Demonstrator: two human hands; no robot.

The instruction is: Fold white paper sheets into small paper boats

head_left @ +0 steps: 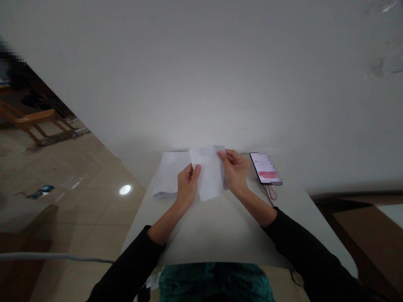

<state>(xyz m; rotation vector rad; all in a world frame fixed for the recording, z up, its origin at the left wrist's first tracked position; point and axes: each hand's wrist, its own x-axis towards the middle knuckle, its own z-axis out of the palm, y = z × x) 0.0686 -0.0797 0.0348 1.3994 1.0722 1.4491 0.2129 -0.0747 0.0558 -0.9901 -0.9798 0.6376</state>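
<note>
Both my hands hold up a sheet of white paper (208, 174), which looks folded or doubled over. My left hand (188, 185) pinches its lower left edge, and my right hand (234, 170) grips its upper right edge between thumb and fingers. Behind my left hand, a stack of white paper (168, 176) lies on the white table (220, 235), partly hidden by the held sheet. A smartphone (265, 167) lies to the right of my right hand, with its screen lit and a pink cable (271, 193) running from its lower end.
The table's far edge meets a white wall (201, 75). Beyond the table's left side, a wooden chair (34, 123) stands on a beige tiled floor (94, 176). A grey cable (47, 256) crosses the lower left.
</note>
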